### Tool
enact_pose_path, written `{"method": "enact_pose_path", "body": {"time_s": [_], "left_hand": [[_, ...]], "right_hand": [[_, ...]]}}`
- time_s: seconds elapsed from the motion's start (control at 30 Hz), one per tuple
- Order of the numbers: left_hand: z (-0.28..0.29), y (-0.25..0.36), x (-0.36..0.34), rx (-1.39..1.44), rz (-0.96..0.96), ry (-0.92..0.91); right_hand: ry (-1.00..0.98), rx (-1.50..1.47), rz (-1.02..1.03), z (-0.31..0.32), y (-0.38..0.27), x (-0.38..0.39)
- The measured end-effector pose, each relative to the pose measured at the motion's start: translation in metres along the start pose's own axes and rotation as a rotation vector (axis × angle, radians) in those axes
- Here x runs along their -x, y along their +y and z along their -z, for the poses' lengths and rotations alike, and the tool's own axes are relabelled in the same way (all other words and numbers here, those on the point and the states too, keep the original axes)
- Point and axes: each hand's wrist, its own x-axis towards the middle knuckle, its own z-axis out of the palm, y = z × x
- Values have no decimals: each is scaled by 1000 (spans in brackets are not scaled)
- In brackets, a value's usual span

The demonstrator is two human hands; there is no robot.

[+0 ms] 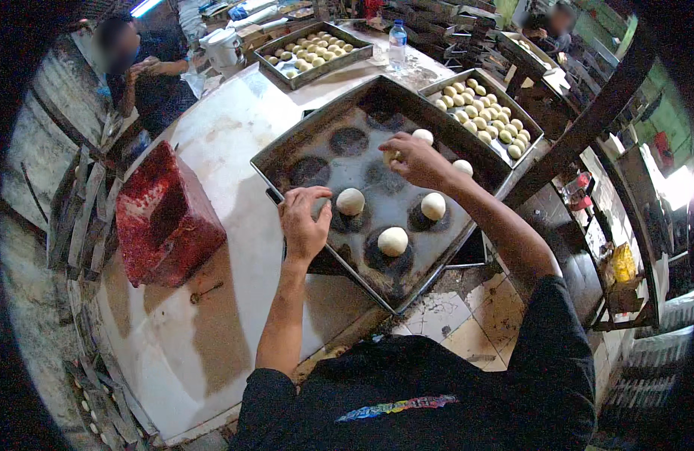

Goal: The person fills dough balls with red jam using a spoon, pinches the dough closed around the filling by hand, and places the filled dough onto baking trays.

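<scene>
Nearest the wearer, toward the near corner of the large dark tray (362, 167), one pale dough ball (393, 241) sits on a round dark mark. A second ball (433, 206) lies farther up toward the right edge, and a third ball (351, 201) stands just beside the left hand (305, 219).

The left hand is over the tray's left edge, fingers curled and thumb apart; whether it grips anything cannot be told. Left of the tray, a red box (170, 225) stands on the white table (238, 128).

Past the middle of the tray, the right hand (416, 159) has its fingers bent around a dough ball (391, 157), only partly visible; whether this ball touches the tray cannot be determined. Two more balls lie near the right edge.

The step in hand is judged to be setting out dough balls, spaced apart. The next move appears to call for loosening the right fingers without nudging the neighbouring balls; bare marks remain toward the left and far corners.

Beyond, two smaller trays hold many balls in close rows, with a water bottle (397, 45) between them.
</scene>
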Motion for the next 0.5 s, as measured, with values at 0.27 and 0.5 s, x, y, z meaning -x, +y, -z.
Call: {"method": "enact_pose_path", "body": {"time_s": [0.27, 0.5], "left_hand": [[8, -6, 6, -10, 7, 10], [2, 10, -4, 72, 8, 2]], "right_hand": [[-285, 640, 111, -31, 11, -15], [-449, 270, 196, -32, 42, 5]]}}
